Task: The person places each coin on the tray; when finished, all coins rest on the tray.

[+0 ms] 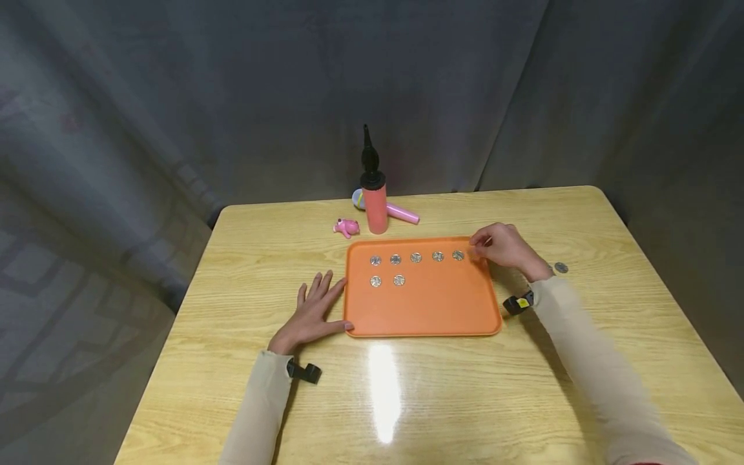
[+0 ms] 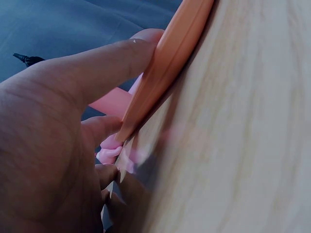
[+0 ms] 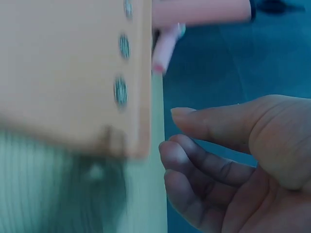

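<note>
Resting flat on table [image 1: 465, 400], left hand [image 1: 310, 313] spread open, fingers straight, thumb against orange tray [image 1: 430, 310] left rim. Right hand [image 1: 506, 247] at tray's far right corner, fingers loosely curled near last coin [image 1: 458, 256]; pinch unclear, wrist view blurred. Seven coins on tray in two rows. Loose coin [image 1: 560, 267] on table right of the tray. Pump [image 1: 374, 194], pink toy [image 1: 346, 227] behind tray. Grey curtain [image 1: 232, 97] backdrop.
</note>
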